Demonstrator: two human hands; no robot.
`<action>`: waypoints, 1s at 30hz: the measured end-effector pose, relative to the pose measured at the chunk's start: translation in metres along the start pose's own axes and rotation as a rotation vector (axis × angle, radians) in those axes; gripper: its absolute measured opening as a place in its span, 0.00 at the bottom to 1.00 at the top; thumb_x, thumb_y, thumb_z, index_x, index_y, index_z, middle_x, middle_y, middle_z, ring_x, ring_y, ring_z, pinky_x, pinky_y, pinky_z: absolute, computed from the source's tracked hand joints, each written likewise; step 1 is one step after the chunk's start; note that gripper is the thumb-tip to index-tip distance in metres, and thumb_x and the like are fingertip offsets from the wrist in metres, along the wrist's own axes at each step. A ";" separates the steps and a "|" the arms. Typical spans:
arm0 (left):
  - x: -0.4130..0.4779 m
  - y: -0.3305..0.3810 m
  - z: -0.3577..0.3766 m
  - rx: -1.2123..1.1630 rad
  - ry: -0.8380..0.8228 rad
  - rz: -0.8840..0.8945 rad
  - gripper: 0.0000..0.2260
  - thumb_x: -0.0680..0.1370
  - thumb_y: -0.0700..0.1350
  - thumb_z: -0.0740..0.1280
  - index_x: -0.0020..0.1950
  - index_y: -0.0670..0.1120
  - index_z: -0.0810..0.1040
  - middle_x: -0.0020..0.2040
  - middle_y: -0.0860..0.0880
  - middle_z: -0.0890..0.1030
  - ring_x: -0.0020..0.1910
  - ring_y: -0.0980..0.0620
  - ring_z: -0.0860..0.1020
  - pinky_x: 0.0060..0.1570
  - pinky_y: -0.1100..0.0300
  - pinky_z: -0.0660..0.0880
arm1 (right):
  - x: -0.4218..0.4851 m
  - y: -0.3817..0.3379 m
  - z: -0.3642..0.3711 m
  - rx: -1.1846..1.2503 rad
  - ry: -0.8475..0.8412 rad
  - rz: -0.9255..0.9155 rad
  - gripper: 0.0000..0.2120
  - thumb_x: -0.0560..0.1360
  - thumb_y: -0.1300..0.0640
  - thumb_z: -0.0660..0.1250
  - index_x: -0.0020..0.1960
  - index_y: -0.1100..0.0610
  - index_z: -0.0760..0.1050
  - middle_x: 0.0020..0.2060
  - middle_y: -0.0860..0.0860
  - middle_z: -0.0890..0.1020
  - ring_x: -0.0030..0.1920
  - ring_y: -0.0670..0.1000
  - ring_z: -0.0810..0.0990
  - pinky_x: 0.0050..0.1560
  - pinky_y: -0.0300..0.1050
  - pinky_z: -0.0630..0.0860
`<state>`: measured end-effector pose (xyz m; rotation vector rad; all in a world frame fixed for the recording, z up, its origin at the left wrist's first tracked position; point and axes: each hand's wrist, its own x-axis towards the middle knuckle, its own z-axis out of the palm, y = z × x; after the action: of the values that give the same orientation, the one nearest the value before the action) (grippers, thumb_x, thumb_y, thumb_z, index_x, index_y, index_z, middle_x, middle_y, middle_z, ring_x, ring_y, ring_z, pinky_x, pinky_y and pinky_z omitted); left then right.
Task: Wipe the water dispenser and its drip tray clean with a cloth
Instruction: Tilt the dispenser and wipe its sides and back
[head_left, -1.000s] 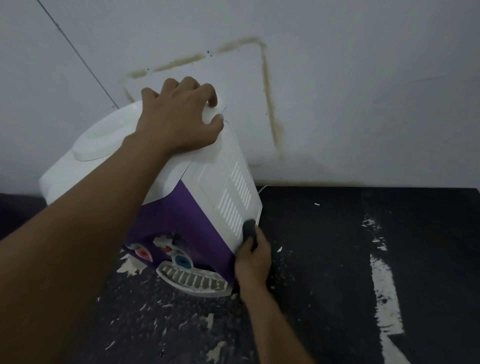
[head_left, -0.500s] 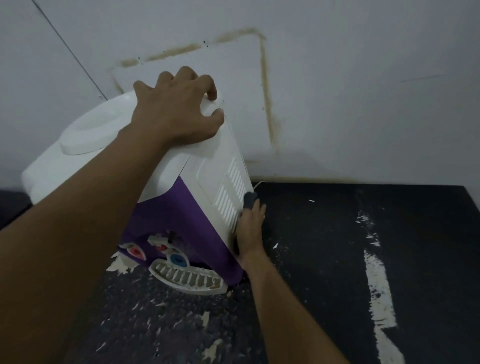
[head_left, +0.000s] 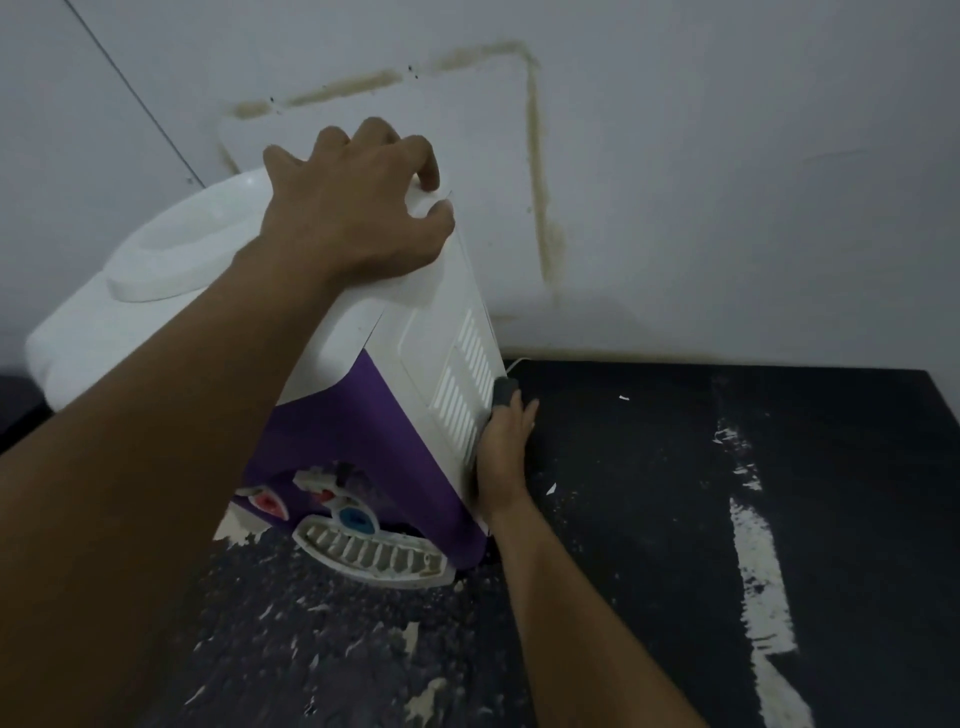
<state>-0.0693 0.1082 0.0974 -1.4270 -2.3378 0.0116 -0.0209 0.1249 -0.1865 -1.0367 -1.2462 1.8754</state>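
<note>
The drip tray (head_left: 374, 558) fronts the water dispenser (head_left: 415, 364) on the worktop's (head_left: 649, 519) left; open room lies right. The right hand (head_left: 501, 452), fingers stretched, presses a dark cloth (head_left: 505, 391) on the vented side's far edge. The left hand (head_left: 348, 218) clamps the top's far corner.

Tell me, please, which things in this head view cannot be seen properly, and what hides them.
Head view only.
- Dark grey cloth: only a tip shows above the right hand; the hand covers the rest.
- Right hand's thumb: hidden by the edge of the white and purple water dispenser.
- Dispenser's purple front, left part: behind the left forearm.
- White slotted drip tray: too blurred to judge its cleanliness.
</note>
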 end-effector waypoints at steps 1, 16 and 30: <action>0.000 0.000 0.000 -0.002 0.000 0.004 0.19 0.80 0.61 0.60 0.67 0.53 0.73 0.74 0.47 0.69 0.72 0.39 0.66 0.68 0.33 0.57 | 0.005 -0.001 0.000 0.051 0.017 0.004 0.29 0.82 0.49 0.48 0.82 0.51 0.48 0.81 0.46 0.47 0.80 0.49 0.46 0.78 0.49 0.43; 0.000 0.001 0.003 -0.019 0.029 0.020 0.14 0.83 0.55 0.57 0.64 0.52 0.75 0.69 0.48 0.72 0.68 0.41 0.70 0.65 0.34 0.60 | 0.038 0.014 0.005 0.142 -0.015 0.077 0.29 0.75 0.30 0.51 0.73 0.38 0.67 0.71 0.45 0.73 0.71 0.51 0.71 0.72 0.57 0.65; 0.001 -0.001 0.006 -0.068 0.088 0.012 0.12 0.83 0.50 0.58 0.62 0.48 0.76 0.65 0.46 0.75 0.62 0.41 0.73 0.62 0.38 0.63 | -0.019 -0.048 0.011 0.105 -0.043 -0.208 0.28 0.81 0.47 0.47 0.80 0.43 0.51 0.78 0.37 0.57 0.77 0.38 0.56 0.77 0.42 0.53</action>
<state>-0.0723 0.1100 0.0926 -1.4433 -2.2788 -0.1264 -0.0178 0.1206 -0.1339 -0.7846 -1.2163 1.7896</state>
